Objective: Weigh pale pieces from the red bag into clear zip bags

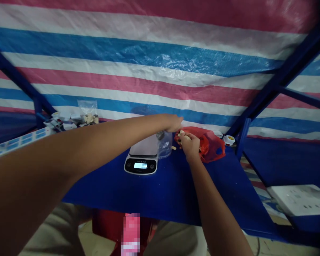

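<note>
My right hand (190, 145) is closed around several pale, chip-like pieces (185, 136) at the mouth of a red plastic bag (214, 145). Just above and to its left, my left hand (174, 122) reaches across toward the same bag; its fingers are blurred and partly hidden, so whether it holds anything is unclear. Under the left forearm stands a digital kitchen scale (141, 165) whose lit display appears to read 0.0. A clear plastic bag (165, 145) lies against the scale's right side. One small pale piece (174, 148) rests on the table between the two bags.
The blue table (149, 192) has blue metal bars (264, 89) at both sides and a striped tarp (160, 53) behind. A zip bag (88, 113) of pale pieces and label sheets (24, 142) are at left. At right are a white roll (229, 140) and a power strip (301, 199).
</note>
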Demonstrator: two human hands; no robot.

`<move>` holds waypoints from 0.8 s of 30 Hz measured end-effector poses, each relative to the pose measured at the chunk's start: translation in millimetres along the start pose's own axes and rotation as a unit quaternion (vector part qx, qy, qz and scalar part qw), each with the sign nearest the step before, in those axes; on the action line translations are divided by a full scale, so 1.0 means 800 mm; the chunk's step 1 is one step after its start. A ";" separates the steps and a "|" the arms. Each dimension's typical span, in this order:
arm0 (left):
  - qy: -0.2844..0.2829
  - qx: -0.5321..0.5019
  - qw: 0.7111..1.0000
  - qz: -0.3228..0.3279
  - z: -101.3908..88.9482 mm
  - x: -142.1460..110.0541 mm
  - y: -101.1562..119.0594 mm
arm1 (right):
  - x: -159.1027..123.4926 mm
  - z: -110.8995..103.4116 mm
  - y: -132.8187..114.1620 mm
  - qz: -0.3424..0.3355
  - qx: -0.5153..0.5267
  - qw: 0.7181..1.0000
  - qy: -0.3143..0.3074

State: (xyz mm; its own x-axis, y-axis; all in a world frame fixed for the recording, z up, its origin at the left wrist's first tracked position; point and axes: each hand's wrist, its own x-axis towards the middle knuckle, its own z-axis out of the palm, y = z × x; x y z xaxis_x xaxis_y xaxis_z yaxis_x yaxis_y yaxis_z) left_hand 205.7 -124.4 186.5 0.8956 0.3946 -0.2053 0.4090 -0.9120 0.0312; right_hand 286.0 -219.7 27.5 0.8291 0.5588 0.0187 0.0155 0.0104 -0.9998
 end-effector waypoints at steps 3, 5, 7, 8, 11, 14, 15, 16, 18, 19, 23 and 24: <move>0.010 0.024 1.000 -0.012 0.005 0.004 -0.006 | -0.001 0.000 0.001 -0.002 -0.010 1.000 0.000; 0.004 0.033 0.999 -0.030 0.010 0.007 -0.004 | -0.001 -0.001 0.003 -0.011 -0.027 1.000 -0.003; -0.007 0.039 0.998 -0.040 0.017 0.011 -0.001 | -0.001 -0.001 0.004 -0.023 -0.045 0.999 -0.005; -0.010 0.038 0.999 -0.037 0.022 0.013 0.000 | 0.000 -0.001 0.005 -0.029 -0.049 0.998 -0.002; -0.010 0.033 0.999 -0.042 0.035 0.018 -0.006 | 0.000 -0.002 0.004 -0.030 -0.046 0.998 0.005; 0.017 0.016 0.998 -0.060 0.046 0.020 -0.017 | -0.004 0.000 0.000 -0.029 -0.046 0.999 0.003; 0.027 0.010 0.998 -0.061 0.049 0.020 -0.021 | -0.006 0.000 -0.002 -0.030 -0.044 0.999 -0.001; 0.036 0.003 0.998 -0.055 0.050 0.020 -0.024 | -0.009 0.001 -0.003 -0.029 -0.044 0.999 -0.006; 0.045 -0.015 0.998 -0.036 0.049 0.019 -0.032 | -0.013 0.002 -0.005 -0.028 -0.050 0.998 -0.015; 0.052 -0.028 0.998 -0.029 0.047 0.018 -0.037 | -0.015 0.002 -0.005 -0.034 -0.054 0.998 -0.014; 0.086 -0.116 0.989 -0.020 0.042 -0.001 -0.079 | -0.016 0.000 -0.010 -0.034 -0.043 0.998 -0.006; 0.105 -0.143 0.984 -0.026 0.044 -0.011 -0.095 | -0.016 -0.001 -0.013 -0.026 -0.029 0.999 -0.005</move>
State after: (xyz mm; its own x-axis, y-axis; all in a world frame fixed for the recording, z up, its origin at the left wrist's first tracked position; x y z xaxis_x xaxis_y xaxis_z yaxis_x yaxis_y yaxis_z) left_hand 160.8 -62.2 151.2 0.8758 0.4826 -0.0075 0.4616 -0.8329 0.3054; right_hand 275.7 -227.4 37.2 0.8210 0.5667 0.0694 0.0904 -0.0091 -0.9959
